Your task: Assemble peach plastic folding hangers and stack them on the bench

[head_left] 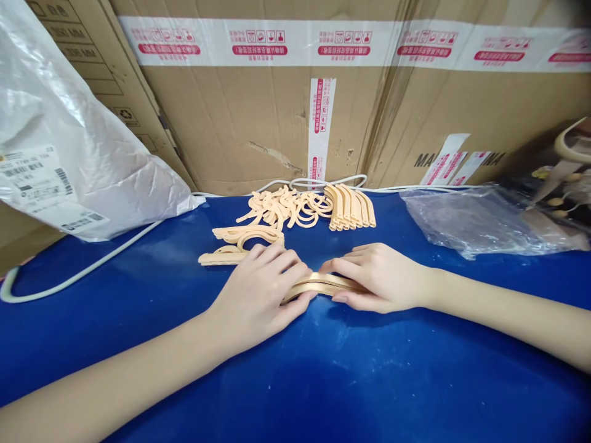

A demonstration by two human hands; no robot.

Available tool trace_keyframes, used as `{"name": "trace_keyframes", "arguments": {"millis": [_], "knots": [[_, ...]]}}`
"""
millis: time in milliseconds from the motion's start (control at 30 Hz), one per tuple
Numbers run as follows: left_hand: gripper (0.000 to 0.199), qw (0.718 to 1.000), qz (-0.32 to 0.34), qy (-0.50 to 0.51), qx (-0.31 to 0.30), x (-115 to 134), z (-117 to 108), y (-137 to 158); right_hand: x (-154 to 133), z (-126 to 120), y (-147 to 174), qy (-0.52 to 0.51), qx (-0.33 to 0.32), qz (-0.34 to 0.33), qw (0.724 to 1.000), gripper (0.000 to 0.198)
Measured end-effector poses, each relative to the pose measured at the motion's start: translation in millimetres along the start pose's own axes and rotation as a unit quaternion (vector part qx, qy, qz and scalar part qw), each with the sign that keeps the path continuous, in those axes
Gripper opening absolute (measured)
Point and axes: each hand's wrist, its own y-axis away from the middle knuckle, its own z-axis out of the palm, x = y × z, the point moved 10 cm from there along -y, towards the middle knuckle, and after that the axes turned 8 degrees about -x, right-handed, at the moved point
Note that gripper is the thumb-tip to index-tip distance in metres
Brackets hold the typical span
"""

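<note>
Left hand (265, 284) and right hand (376, 280), both pinching narrow, glossy, wood-coloured curved strips (323, 286), layered and gently arched between them.

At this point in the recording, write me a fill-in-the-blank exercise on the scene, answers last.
1. The left hand and right hand hold curved pieces over a ____-coloured tabletop.
2. In the picture, the jumbled pile lies to the ____ of the neat row.
3. The boxes behind the tabletop are made of ____.
4. The crumpled clear plastic lies on the picture's ____ side.

Missing words: blue; left; cardboard; right.
</note>
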Motion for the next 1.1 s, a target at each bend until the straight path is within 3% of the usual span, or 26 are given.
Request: {"name": "trace_keyframes", "arguments": {"millis": [467,900,1100], "knots": [[0.013,0.998,0.002,0.060,-0.018,1,-2,1,6,-6,1,-0.060,0.027,0.022,0.998,0.037],[0.015,0.996,0.016,0.087,-0.030,2,0,1,21,-5,2,-0.220,0.030,0.012,0.975,0.046],[0.013,0.992,0.033,0.114,-0.034,7,1,0,21,-6,0,-0.196,0.023,0.046,0.979,0.040]]}}
